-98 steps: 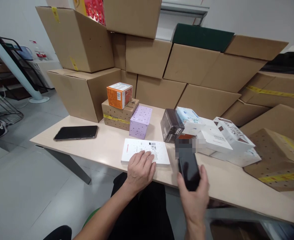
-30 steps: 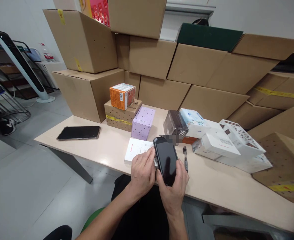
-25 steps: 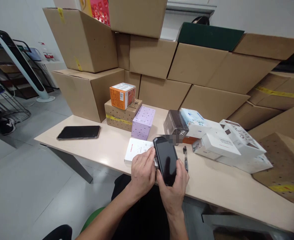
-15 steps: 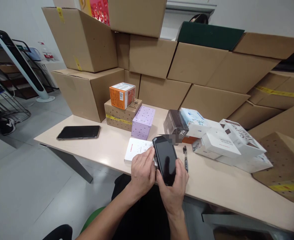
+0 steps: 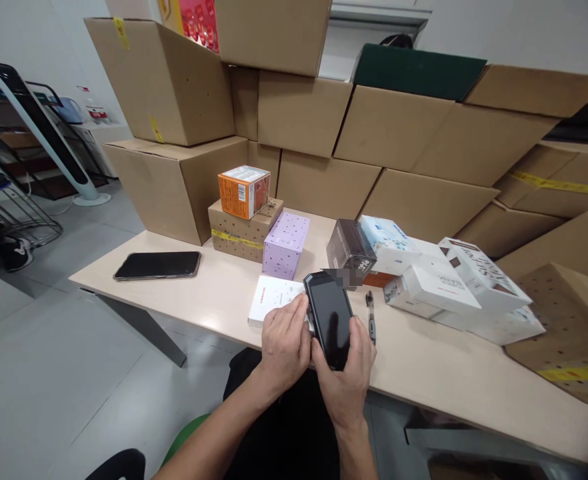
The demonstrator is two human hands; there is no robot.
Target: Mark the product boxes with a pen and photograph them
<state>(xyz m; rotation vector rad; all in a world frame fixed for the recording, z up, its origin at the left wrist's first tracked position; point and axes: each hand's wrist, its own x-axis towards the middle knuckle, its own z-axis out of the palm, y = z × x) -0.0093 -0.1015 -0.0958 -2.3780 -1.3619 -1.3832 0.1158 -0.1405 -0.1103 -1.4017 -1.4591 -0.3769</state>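
Wall of cardboard boxes (image 5: pixel 304 113) stacked behind and to both sides of the table (image 5: pixel 439 373). On the table, right: heap of white boxes (image 5: pixel 454 287) with a dark box (image 5: pixel 347 247) leaning at its left. Centre back: brown box (image 5: pixel 241 230) with an orange box (image 5: pixel 243 191) on top, purple box (image 5: pixel 285 245) just beside it. Far left: a phone (image 5: pixel 157 265) lying flat, screen dark, well apart from the rest. Near edge: flat white box (image 5: pixel 271 299), left hand (image 5: pixel 284 343) resting on it, fingers curled, thumb side touching the handheld device (image 5: pixel 328 319). Right hand (image 5: pixel 347 377) clamped round the device's lower end, screen up, tilted over the white box. Pen (image 5: pixel 371 319) just right of it
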